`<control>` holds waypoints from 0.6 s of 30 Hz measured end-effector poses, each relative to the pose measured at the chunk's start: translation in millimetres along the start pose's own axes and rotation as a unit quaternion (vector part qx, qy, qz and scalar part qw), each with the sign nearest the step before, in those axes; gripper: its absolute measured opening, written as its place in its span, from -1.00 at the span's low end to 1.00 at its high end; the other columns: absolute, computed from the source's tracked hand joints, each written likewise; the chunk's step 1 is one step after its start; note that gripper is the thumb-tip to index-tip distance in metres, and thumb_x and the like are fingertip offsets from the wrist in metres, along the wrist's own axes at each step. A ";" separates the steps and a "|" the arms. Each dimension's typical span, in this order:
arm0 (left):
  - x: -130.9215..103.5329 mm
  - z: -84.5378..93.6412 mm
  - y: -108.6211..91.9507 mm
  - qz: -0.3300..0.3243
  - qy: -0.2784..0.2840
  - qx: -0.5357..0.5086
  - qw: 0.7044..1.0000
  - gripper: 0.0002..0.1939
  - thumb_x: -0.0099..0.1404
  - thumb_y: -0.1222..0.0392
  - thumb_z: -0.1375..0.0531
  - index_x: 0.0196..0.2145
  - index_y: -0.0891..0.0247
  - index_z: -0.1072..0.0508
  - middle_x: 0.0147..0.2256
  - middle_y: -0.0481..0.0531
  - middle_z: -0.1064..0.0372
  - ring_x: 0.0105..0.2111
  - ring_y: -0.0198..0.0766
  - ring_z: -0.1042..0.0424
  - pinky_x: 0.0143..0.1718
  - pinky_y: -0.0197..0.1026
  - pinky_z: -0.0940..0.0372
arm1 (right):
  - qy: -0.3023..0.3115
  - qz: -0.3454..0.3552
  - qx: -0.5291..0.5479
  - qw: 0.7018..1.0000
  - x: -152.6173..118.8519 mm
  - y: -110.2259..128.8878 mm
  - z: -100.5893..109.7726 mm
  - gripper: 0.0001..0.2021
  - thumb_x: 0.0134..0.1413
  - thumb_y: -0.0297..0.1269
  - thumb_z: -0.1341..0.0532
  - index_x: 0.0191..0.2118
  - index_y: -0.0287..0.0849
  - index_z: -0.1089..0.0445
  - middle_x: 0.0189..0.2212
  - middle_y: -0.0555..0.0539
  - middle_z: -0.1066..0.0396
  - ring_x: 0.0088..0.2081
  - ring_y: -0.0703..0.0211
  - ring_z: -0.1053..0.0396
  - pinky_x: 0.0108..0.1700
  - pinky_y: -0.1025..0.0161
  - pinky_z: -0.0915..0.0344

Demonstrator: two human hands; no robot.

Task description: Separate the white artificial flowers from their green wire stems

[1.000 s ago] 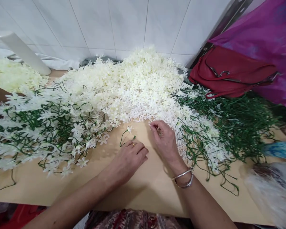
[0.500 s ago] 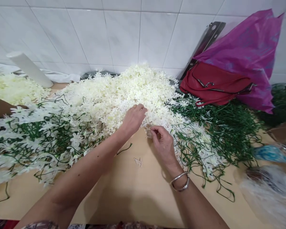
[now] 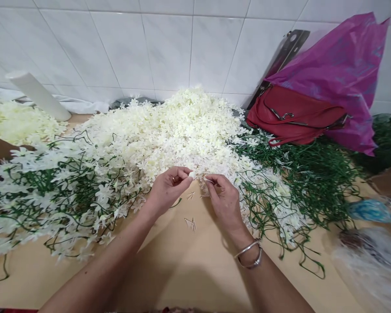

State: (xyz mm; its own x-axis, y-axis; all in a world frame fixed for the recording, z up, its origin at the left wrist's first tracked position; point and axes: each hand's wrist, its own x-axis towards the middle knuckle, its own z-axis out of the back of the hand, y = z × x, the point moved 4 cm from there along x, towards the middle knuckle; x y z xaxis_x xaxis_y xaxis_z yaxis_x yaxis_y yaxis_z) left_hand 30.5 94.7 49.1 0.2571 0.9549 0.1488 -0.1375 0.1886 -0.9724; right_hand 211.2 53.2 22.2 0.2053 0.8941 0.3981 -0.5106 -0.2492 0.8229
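My left hand point(image 3: 170, 189) is closed in a pinch on a small white flower point(image 3: 192, 174), in front of the big heap of loose white flowers point(image 3: 195, 117). Just to its right, my right hand point(image 3: 224, 198) pinches a thin pale piece, too small to make out, between thumb and forefinger. The fingertips of the two hands are close together but apart. Below them, several thin pale sticks point(image 3: 190, 224) lie on the table point(image 3: 172, 269). Left of the hands spread white flowers with green stems point(image 3: 74, 187).
Green stems point(image 3: 316, 174) are piled at the right, below a red bag point(image 3: 296, 114) and a purple plastic bag point(image 3: 339, 65). Clear plastic point(image 3: 371, 265) lies at the lower right. A white roll point(image 3: 39, 95) leans at the back left near the tiled wall.
My left hand has drawn back from the heap toward the front left and now holds a flower. More pale sticks show between the hands. My right hand has barely moved.
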 end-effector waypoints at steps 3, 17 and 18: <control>-3.2 -6.5 8.3 0.081 -0.014 -0.129 0.988 -0.74 0.20 0.12 -0.37 -0.50 0.24 -0.40 -0.27 0.05 -0.49 -0.13 -0.19 -0.51 -0.10 -0.19 -0.38 | -0.017 -0.018 0.052 0.998 0.6 3.6 4.7 -0.92 0.30 -0.30 -0.26 -0.18 -0.09 -0.54 -0.23 -0.06 -0.58 -0.19 0.06 -0.50 -0.06 0.11 -0.39; -18.2 -25.2 15.5 0.136 -0.021 -0.251 0.958 -0.67 0.17 0.08 -0.47 -0.14 0.21 -0.60 -0.25 -0.01 -0.63 -0.23 -0.25 -0.58 -0.05 -0.17 -0.44 | -0.007 -0.027 0.190 0.981 -3.3 27.1 7.0 -0.94 0.20 -0.39 -0.35 -0.25 -0.07 -0.50 -0.30 -0.01 -0.47 -0.23 0.13 -0.40 -0.12 0.17 -0.35; -18.6 -25.8 15.2 0.129 -0.022 -0.234 0.963 -0.69 0.18 0.08 -0.46 -0.14 0.22 -0.61 -0.26 -0.02 -0.63 -0.24 -0.25 -0.58 -0.07 -0.19 -0.45 | -0.006 -0.034 0.184 0.982 -4.2 26.3 6.4 -0.94 0.19 -0.38 -0.35 -0.25 -0.08 -0.49 -0.30 -0.01 -0.47 -0.24 0.13 -0.40 -0.12 0.16 -0.35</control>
State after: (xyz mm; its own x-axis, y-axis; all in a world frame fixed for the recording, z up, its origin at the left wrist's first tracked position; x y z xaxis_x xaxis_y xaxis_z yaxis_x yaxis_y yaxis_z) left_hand 48.3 73.8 26.9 0.2294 0.9669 -0.1118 0.2585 -0.1713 -0.9507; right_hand 202.2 40.5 44.7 0.2400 0.9094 0.3396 -0.1601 -0.3080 0.9378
